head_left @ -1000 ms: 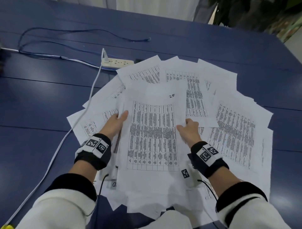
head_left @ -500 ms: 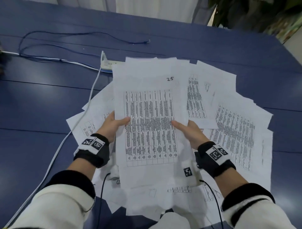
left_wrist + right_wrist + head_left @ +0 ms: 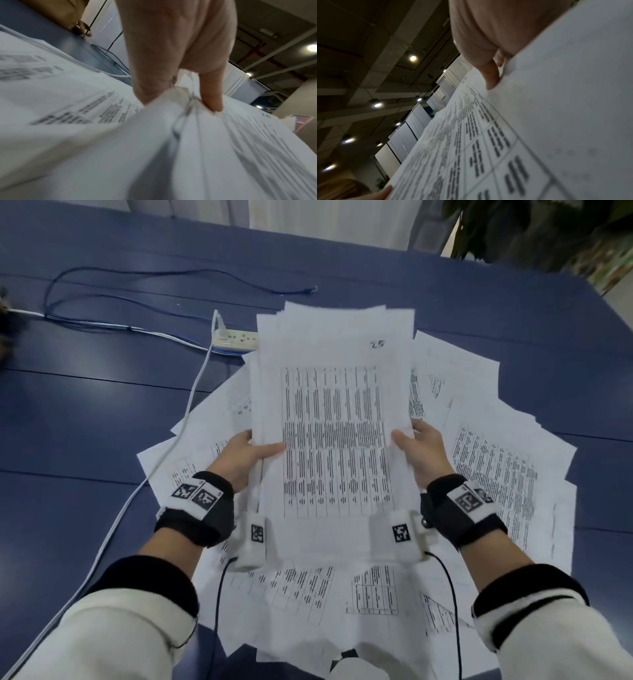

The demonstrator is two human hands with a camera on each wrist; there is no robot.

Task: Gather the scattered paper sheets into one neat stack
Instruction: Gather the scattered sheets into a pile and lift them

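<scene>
A bundle of white printed sheets (image 3: 335,419), its top page marked "25", is raised and tilted above the table. My left hand (image 3: 246,455) grips its left edge, thumb on top. My right hand (image 3: 419,451) grips the right edge the same way. The left wrist view has my thumb (image 3: 211,94) pressing the sheaf (image 3: 223,148), fingers underneath. In the right wrist view my thumb (image 3: 490,75) lies on the printed top page (image 3: 505,135). More loose sheets (image 3: 496,474) lie fanned out on the blue table (image 3: 85,422) below and around the bundle.
A white power strip (image 3: 234,339) lies just beyond the papers at the left, its white cable (image 3: 164,460) running toward me along the left of the papers. Thin blue cables (image 3: 137,273) loop over the far left of the table.
Both hands have lifted the top sheets off the pile and tipped them up; the far edge has risen and now covers part of the power strip.
</scene>
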